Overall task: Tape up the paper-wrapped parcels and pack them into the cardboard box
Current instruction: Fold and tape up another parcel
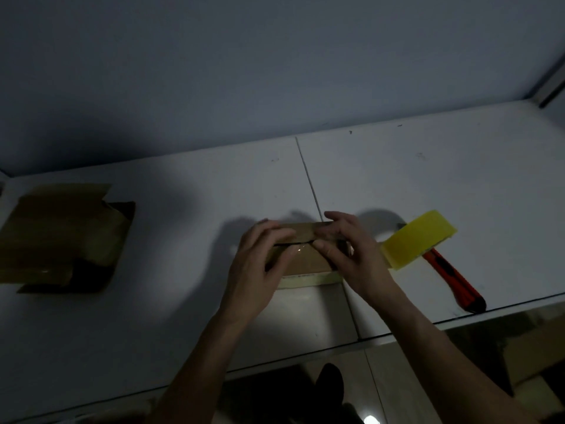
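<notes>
Here, both hands, left (260, 258) and right (351, 252), pinching paper-wrapped parcel (305, 258), label print unreadable

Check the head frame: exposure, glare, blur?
Head view: underexposed, dim overall; hard shadows of both hands on the table; small glare spot on the parcel tape; cardboard box nearly lost in dark; wide-angle bend at table edges; mild softness, left hand edges smeared.

Bare forearms (422, 341), no sleeves

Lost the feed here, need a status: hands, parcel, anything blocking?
Both hands, left and right, on parcel, fingers pressing its top. Cardboard box open, far left. Tape roll, knife right; nothing blocking.
</notes>
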